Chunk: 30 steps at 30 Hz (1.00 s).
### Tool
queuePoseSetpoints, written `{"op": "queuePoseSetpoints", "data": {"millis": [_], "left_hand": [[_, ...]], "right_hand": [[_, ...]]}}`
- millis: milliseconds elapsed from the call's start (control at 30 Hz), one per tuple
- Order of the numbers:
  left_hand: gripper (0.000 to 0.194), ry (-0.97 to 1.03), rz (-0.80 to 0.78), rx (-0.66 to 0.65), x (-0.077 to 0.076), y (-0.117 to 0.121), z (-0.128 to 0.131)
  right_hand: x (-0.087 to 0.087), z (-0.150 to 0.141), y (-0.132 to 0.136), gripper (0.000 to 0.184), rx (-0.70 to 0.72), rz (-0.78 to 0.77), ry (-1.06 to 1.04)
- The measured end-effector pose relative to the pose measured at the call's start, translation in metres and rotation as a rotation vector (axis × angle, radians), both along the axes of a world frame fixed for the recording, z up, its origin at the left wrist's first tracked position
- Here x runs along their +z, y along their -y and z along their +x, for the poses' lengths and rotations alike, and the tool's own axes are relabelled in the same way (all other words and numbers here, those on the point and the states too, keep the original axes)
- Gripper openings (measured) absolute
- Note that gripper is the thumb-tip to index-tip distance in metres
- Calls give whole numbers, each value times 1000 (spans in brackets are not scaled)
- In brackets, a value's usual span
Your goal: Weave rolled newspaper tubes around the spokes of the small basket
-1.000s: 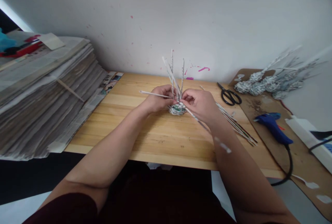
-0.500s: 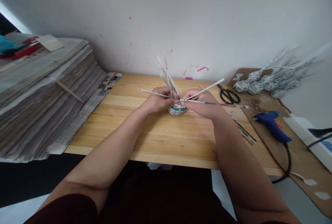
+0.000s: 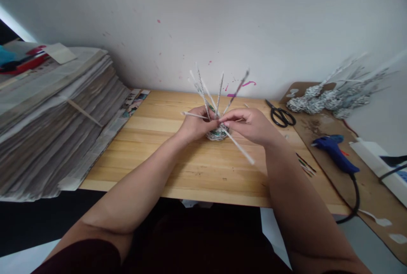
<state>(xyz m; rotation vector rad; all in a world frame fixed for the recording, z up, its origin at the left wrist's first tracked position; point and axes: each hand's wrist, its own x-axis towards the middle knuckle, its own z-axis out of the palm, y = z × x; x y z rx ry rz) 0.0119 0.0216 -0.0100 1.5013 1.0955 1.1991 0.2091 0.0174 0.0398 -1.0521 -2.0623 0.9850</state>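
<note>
A small woven piece of rolled newspaper [image 3: 217, 134] sits on the wooden table [image 3: 190, 168], with several thin paper rods [image 3: 203, 92] standing up from it. My left hand [image 3: 195, 125] is closed on the left side of the woven piece, fingers pinched among the rods. My right hand [image 3: 251, 125] is closed on one paper rod [image 3: 240, 150] that slants down toward me to the right. One more rod [image 3: 190, 114] sticks out sideways to the left of my left hand.
A tall stack of newspapers [image 3: 54, 113] fills the left. Black scissors [image 3: 280, 115], a blue glue gun [image 3: 335, 153] with its cord, loose paper rods [image 3: 305, 166] and several finished woven pieces [image 3: 330, 98] lie to the right on a brown board [image 3: 356, 189]. A white wall stands close behind.
The rod in my right hand has swung from pointing out to the right to slanting down toward me. Another rod now stands up toward the wall. My left hand has stayed put.
</note>
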Motion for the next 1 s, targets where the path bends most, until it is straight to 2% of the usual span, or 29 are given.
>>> {"op": "queuePoseSetpoints", "data": {"millis": [167, 400, 500, 600, 800, 1000], "left_hand": [[26, -39, 49, 5, 2, 5, 2], [24, -37, 41, -81, 4, 6, -2], [22, -53, 28, -131, 8, 4, -7], [30, -48, 15, -167, 10, 6, -7], [33, 25, 79, -88, 3, 9, 3], [40, 64, 1, -59, 7, 7, 2]], "right_hand": [[-3, -2, 1, 24, -71, -35, -48], [-3, -3, 2, 3, -195, 29, 61], [-3, -3, 1, 3, -217, 47, 110], [-3, -3, 1, 4, -233, 40, 155], [0, -3, 3, 3, -182, 35, 165], [0, -2, 4, 5, -164, 72, 217]]}}
